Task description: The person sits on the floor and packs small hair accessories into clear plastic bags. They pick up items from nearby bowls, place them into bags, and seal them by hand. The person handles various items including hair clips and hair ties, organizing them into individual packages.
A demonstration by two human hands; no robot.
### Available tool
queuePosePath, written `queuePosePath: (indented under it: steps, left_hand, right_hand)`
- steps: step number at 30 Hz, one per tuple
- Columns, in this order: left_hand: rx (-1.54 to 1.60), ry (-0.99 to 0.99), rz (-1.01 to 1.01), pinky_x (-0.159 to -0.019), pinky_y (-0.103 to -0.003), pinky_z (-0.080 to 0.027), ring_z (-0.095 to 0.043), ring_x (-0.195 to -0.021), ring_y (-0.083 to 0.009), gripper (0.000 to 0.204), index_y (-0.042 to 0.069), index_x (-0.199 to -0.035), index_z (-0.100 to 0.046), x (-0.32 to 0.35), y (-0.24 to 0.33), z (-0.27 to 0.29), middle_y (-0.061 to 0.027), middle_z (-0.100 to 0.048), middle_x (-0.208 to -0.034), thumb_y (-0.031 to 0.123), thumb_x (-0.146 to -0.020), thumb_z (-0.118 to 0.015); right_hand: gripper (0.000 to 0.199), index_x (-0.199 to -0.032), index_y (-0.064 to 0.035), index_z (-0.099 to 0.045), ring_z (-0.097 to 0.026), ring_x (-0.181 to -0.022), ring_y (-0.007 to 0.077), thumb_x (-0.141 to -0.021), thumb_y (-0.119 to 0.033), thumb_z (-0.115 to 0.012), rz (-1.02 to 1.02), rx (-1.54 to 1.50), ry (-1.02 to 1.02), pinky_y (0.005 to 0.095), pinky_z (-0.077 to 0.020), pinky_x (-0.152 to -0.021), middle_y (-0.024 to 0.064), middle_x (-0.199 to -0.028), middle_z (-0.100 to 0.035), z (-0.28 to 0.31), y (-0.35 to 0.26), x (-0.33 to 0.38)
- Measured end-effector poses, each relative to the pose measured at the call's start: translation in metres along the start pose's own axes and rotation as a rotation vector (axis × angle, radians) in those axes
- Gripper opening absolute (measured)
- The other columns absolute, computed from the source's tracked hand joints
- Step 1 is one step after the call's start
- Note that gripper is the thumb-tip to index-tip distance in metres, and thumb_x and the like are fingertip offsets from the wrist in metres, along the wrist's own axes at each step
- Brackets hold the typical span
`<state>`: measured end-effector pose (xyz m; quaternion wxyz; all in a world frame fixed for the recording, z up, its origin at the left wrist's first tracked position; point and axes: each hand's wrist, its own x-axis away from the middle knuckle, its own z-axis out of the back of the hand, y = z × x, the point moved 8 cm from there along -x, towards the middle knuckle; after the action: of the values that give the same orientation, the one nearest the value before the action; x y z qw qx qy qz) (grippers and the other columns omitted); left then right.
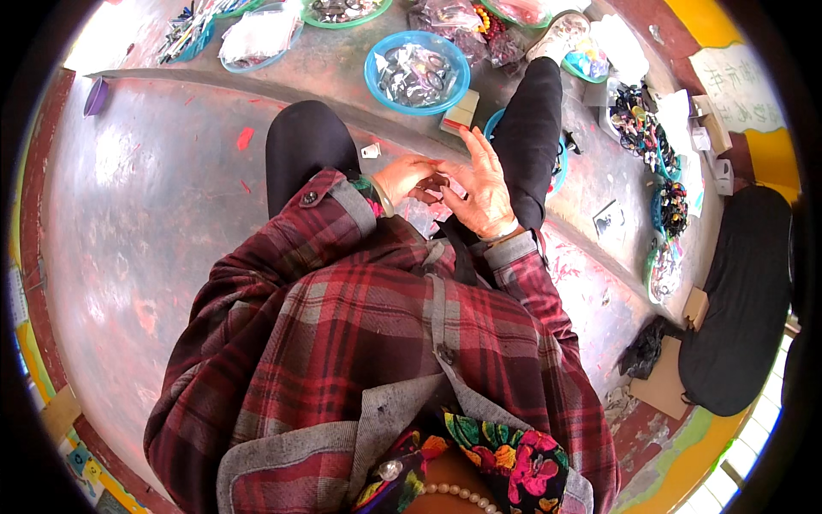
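My left hand point(406, 180) is in front of my torso between my knees, its fingers curled inward and dark gaps between them. Whatever it may be holding is too small or hidden to make out. Close against it is my right hand point(485, 190), whose index finger reaches to the left fingertips. The right thumb stands apart, and other right fingers stretch upward. Beyond the hands, a blue basin point(374, 70) holds several small clear-wrapped pieces with dark parts. A small box point(461, 113) sits by that basin, and a little white piece point(371, 151) lies beside my left knee.
A low step edge point(214, 86) crosses the floor ahead. More basins and plastic bags point(445, 24) line the far side. At right are trays of dark and coloured small items point(635, 120), cardboard point(661, 377) and a long black padded object point(738, 300). Red scraps point(245, 138) dot the floor.
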<state>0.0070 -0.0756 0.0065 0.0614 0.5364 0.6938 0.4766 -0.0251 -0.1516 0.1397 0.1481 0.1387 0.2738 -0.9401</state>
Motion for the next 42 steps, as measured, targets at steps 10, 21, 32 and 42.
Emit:
queuePosePath:
  steps: [10,21,32,42]
  left_hand:
    - [0.030,-0.050,-0.056,-0.073,-0.033,-0.051,-0.056,-0.093,-0.0184,0.036,0.002,-0.120,-0.044,-0.002,-0.003,-0.001,-0.0095,-0.054,-0.108,0.022,-0.089,-0.042]
    - [0.173,-0.057,-0.050,-0.075,-0.032,-0.049,-0.055,-0.095,-0.0181,0.034,0.002,-0.116,-0.046,0.000,0.003,-0.001,-0.0085,-0.054,-0.108,0.022,-0.089,-0.041]
    - [0.235,-0.021,-0.100,-0.074,-0.033,-0.050,-0.056,-0.091,-0.0194,0.030,-0.001,-0.110,-0.049,-0.001,0.008,0.002,-0.0117,-0.055,-0.103,0.018,-0.088,-0.044]
    - [0.107,0.054,-0.051,-0.064,-0.025,-0.049,-0.057,-0.085,-0.0108,0.021,0.005,-0.101,-0.055,-0.002,0.002,0.003,-0.0029,-0.058,-0.095,0.017,-0.083,-0.054]
  right_hand:
    - [0.019,-0.079,-0.0105,-0.064,-0.028,-0.122,0.0357,-0.060,-0.013,-0.064,-0.098,-0.003,-0.064,0.0408,-0.0309,-0.095,0.0200,-0.126,-0.038,-0.025,0.027,0.012]
    - [0.033,-0.102,-0.0071,-0.056,-0.049,-0.104,0.0210,-0.070,-0.004,-0.064,-0.350,-0.333,0.159,0.0303,-0.0407,-0.084,0.0106,-0.122,-0.045,-0.018,0.054,0.020]
    - [0.016,-0.086,0.0020,-0.060,-0.051,-0.068,0.0076,-0.075,-0.008,-0.064,-0.746,-1.042,0.019,0.0197,-0.0403,-0.062,0.0017,-0.076,-0.058,-0.077,0.082,0.044]
    - [0.011,-0.079,-0.0040,-0.064,-0.048,-0.058,0.0063,-0.078,-0.015,-0.062,-0.932,-1.212,0.194,0.0208,-0.0378,-0.052,-0.0004,-0.071,-0.060,-0.075,0.099,0.056]
